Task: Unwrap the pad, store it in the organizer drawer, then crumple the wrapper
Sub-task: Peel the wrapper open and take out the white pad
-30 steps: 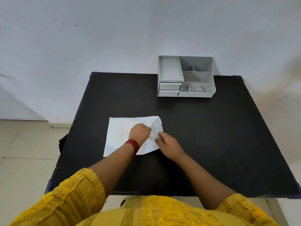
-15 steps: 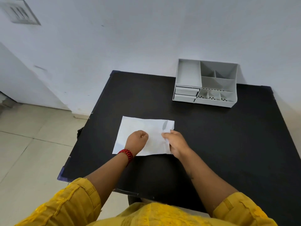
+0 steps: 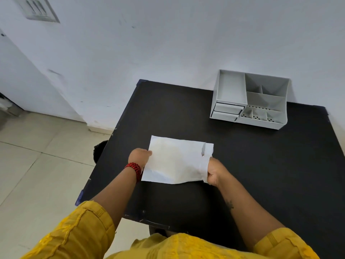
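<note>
Your left hand (image 3: pixel 140 158) pinched the left edge of the white wrapper (image 3: pixel 177 161) just left of the frame's centre, and your right hand (image 3: pixel 215 171) was closed on its right edge, so the two hands stood apart with the sheet stretched between them. The wrapper lay mostly flat on the black table (image 3: pixel 261 174), its near edge lifted a little where you gripped it. A short tear or slit (image 3: pixel 203 148) showed near the upper right corner of the sheet. A faint, slightly darker oval in the middle of the sheet may have been the pad underneath or inside; you could not tell that for certain, and no separate pad lay in sight.

By that reading the task was early: you were opening the wrapper, the pad had not been taken out, nothing had been stored, and the sheet was smooth, not crumpled. All three steps were left to finish.

Further out, in the upper right of the frame, the grey organizer (image 3: pixel 250 100) sat against the wall at the far edge of the table, well apart from your hands. Its two small drawers (image 3: pixel 226 111) at its lower left were both pushed in, so one would have needed pulling out before the pad could go in. The open compartments on top looked empty; the front ones showed only dotted, perforated floors.
</note>
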